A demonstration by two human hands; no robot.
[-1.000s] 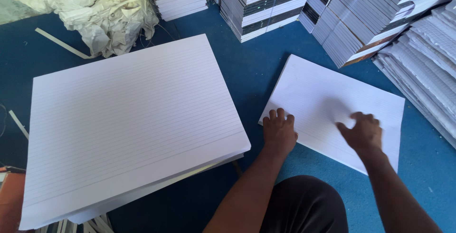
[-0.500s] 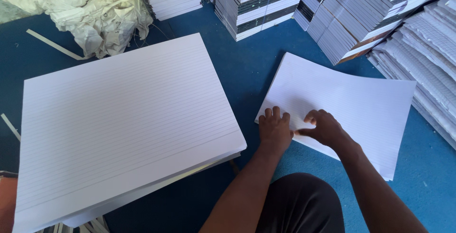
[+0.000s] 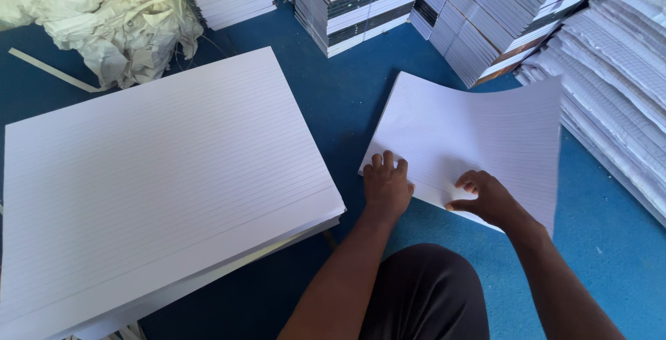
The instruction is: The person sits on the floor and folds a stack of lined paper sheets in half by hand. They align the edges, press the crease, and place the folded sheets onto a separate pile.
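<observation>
Pressing flat, fingers spread, left hand [image 3: 386, 186] pins near corner of ruled sheet [image 3: 479, 139] on blue floor [image 3: 347, 97] — right hand [image 3: 488, 198] pinches sheet's near edge, far side curling up, beside big paper stack [image 3: 152, 173].

Matt white ruled paper [image 3: 479, 132], thin and flexible, is seen curling at its right edge. The large stack [image 3: 159, 180] is built of the same smooth lined paper. The floor [image 3: 347, 97] is covered in a dull blue, finely textured surface. Crumpled white woven sacking [image 3: 111, 14] appears coarse and creased.
</observation>
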